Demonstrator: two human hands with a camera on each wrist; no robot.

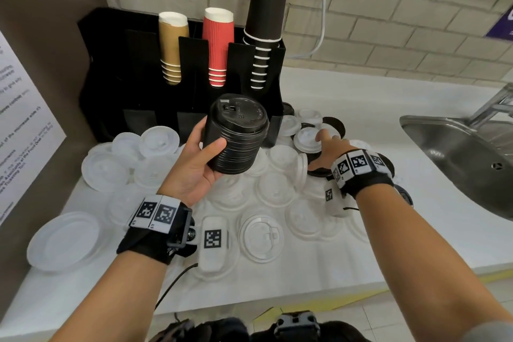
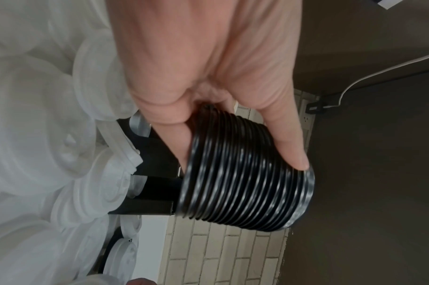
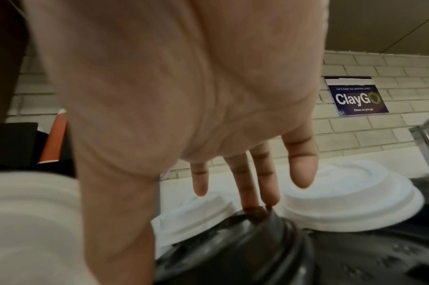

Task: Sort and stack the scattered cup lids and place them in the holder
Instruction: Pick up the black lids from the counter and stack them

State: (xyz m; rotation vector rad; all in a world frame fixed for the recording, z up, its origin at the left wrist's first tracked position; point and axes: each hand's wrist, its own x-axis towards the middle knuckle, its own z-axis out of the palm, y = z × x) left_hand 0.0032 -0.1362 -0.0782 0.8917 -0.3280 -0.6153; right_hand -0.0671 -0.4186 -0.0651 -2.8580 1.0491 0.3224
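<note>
Now my left hand (image 1: 194,166) is raised over the surface (image 1: 347,253) and its grip is clamped on a stack of black lids (image 1: 236,139): the thumb lies across the front of the stack and the other fingers wrap behind it. From the left wrist view, the rims of this stack (image 2: 245,179) sit tightly one over another, with my thumb (image 2: 289,146) along them. The stack is in front of the black holder (image 1: 116,86), which carries tan cups (image 1: 170,47), red cups (image 1: 218,47) and black cups (image 1: 266,19) upside down in its slots.

My right hand (image 1: 329,153) is lower and to the right, palm down, fingers apart and nearly straight. In the right wrist view two fingertips (image 3: 250,204) touch the top of a loose black lid (image 3: 233,250), which lies between white lids (image 3: 350,200). The grip holds nothing.

Many clear lids (image 1: 261,236) and white ones are scattered on the surface. A steel sink (image 1: 455,153) is at the right.
</note>
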